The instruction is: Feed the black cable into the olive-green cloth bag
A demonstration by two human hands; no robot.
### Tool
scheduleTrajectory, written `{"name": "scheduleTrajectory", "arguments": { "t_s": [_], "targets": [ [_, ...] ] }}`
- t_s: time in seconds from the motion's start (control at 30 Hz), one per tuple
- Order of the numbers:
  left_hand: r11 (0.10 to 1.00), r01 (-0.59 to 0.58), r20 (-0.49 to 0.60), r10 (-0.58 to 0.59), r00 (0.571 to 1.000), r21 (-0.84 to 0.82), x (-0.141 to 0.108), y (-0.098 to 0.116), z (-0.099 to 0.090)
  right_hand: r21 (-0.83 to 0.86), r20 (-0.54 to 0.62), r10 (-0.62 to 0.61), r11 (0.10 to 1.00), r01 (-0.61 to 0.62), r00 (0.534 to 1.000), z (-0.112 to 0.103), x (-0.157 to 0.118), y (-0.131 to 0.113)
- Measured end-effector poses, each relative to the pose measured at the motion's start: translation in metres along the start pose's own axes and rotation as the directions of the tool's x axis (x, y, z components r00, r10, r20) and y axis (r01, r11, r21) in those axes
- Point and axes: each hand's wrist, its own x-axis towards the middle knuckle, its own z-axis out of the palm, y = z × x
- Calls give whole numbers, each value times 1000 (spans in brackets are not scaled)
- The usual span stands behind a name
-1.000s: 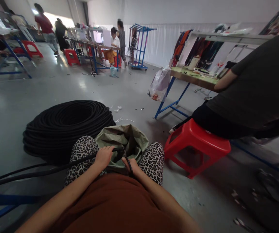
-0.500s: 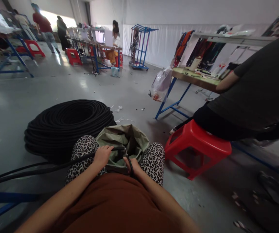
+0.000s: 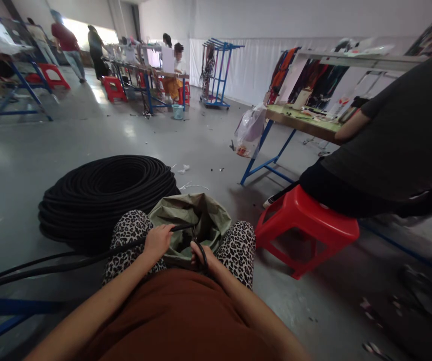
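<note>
One black cord (image 3: 182, 227) — its end beyond the left fingers (image 3: 167, 229).

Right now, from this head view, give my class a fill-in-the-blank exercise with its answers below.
The left hand grips a ____ cord, and the right hand holds scissors.
The green bag sits ____ the person's knees.
The large coil lies on the ____.
The nearest stool is ____.
Missing words: black; between; floor; red.
</note>
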Motion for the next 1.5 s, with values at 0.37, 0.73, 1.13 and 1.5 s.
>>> {"name": "scheduleTrajectory", "arguments": {
  "t_s": [0.37,0.73,1.13,1.5],
  "targets": [
    [1000,5,34,-5,999,13,-3,4,-1,-17,19,-50,999,50,999,1,1,3],
    [999,-42,44,41,998,33,-6,10,-1,-14,15,-9,1000,9,1000,1,-2,0],
    [997,-60,92,56,994,44,-6,8,0,-28,1,-9,1000,9,1000,0,1,1],
    [994,-89,113,81,990,69,-6,10,-1,-40,-66,21,999,-24,998,4,-8,-8]
  ]
}}
